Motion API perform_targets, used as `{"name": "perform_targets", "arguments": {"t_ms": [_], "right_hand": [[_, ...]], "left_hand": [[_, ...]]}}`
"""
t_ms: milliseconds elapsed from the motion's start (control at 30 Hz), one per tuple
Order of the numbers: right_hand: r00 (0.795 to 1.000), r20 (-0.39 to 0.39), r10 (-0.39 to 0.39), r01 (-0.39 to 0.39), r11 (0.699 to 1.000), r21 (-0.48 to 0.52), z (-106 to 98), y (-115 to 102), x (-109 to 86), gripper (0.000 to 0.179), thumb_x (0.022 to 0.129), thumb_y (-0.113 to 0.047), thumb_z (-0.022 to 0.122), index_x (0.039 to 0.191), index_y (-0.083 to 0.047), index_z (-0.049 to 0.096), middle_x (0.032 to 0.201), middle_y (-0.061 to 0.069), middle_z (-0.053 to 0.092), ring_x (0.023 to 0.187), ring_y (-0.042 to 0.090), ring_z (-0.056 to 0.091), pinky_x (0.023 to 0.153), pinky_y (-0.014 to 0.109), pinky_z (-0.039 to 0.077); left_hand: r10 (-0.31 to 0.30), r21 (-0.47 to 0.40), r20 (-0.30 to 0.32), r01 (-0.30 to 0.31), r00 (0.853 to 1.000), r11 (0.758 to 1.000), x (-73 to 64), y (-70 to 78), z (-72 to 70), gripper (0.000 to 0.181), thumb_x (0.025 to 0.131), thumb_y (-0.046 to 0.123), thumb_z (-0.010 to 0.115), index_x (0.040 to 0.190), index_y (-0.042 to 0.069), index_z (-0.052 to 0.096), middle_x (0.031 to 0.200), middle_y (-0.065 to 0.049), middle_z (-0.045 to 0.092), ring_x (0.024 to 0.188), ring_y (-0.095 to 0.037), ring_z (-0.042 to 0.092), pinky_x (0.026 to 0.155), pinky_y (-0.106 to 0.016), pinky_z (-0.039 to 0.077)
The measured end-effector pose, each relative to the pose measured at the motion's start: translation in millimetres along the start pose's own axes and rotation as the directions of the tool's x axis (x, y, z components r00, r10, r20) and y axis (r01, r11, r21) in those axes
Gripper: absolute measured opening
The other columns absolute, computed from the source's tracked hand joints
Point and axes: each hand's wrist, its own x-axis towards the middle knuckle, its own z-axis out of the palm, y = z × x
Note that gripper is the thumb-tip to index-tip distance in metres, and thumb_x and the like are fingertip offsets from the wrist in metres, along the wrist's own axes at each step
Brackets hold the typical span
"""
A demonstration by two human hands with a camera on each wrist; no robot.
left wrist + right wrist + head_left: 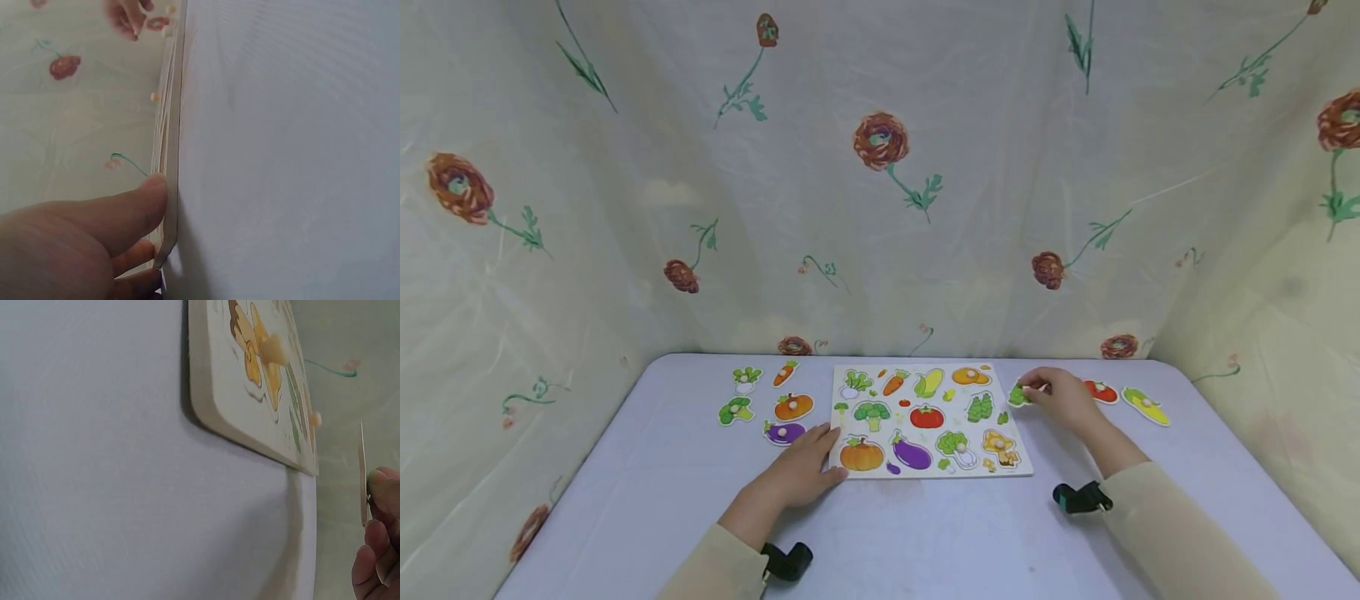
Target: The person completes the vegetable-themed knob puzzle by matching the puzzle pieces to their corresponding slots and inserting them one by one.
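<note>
A white vegetable puzzle board [880, 400] lies on the table. My left hand [801, 469] holds its near left corner, thumb on the near edge and fingers along the left side; in the left wrist view the thumb [134, 209] presses the board's edge [172, 162]. Just off the board's right side, my right hand [1063, 398] pinches a green vegetable puzzle piece [1018, 395]. In the right wrist view this piece [363, 481] shows edge-on, raised between thumb and fingers. A mushroom piece [1000, 447] and a leafy cabbage piece [957, 450] with knobs sit in the board.
Left of the board lie loose radish [747, 381], carrot [786, 372], broccoli [734, 411], pumpkin [793, 407] and eggplant [784, 432] pieces. Beyond my right hand lie a tomato piece [1102, 392] and a corn piece [1146, 406]. A flowered curtain [880, 250] hangs behind the table.
</note>
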Motion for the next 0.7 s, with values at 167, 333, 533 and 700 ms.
{"name": "perform_targets", "arguments": {"t_ms": [167, 333, 533, 700], "right_hand": [[0.999, 0.038, 0.006, -0.006, 1.0, 0.015, 6, -14, 0.3, 0.018, 0.098, -0.009, 0.064, 0.113, -0.001, 0.07, 0.102, 0.012, 0.065, 0.09, 0.025, 0.053, 0.077, 0.035, 0.048], [0.998, 0.064, 0.004, -0.006, 1.0, 0.023, 12, -26, 0.1, 0.017, 0.097, -0.009, 0.065, 0.113, -0.003, 0.07, 0.103, 0.011, 0.064, 0.092, 0.026, 0.053, 0.078, 0.035, 0.048], [0.996, 0.086, -0.004, 0.001, 0.999, 0.036, 17, -38, -0.1, 0.016, 0.097, -0.009, 0.066, 0.111, -0.004, 0.07, 0.102, 0.01, 0.064, 0.091, 0.025, 0.052, 0.076, 0.033, 0.048], [0.994, 0.108, -0.004, -0.001, 0.999, 0.05, 24, -42, 3.8, 0.014, 0.097, -0.01, 0.066, 0.11, -0.005, 0.07, 0.1, 0.009, 0.064, 0.089, 0.024, 0.053, 0.074, 0.032, 0.048]], "left_hand": [[0.005, -0.003, -0.007, -0.005, 1.0, 1.0, -1.6, 1.3, -1.1, 0.07, 0.095, 0.037, 0.067, 0.154, 0.009, 0.04, 0.161, -0.014, 0.031, 0.149, -0.034, 0.025, 0.117, -0.055, 0.028], [0.008, -0.007, -0.011, -0.008, 1.0, 1.0, -3.1, 2.2, -2.7, 0.07, 0.095, 0.036, 0.067, 0.153, 0.008, 0.041, 0.161, -0.015, 0.032, 0.149, -0.034, 0.026, 0.117, -0.055, 0.028], [0.002, -0.016, -0.007, -0.002, 1.0, 1.0, -2.7, 2.4, -2.7, 0.07, 0.095, 0.037, 0.067, 0.154, 0.009, 0.04, 0.161, -0.014, 0.031, 0.15, -0.034, 0.025, 0.116, -0.056, 0.029], [0.003, -0.012, -0.009, -0.003, 1.0, 1.0, -2.4, 1.9, -2.0, 0.07, 0.095, 0.037, 0.067, 0.154, 0.009, 0.04, 0.161, -0.014, 0.031, 0.149, -0.034, 0.025, 0.116, -0.056, 0.029]]}}
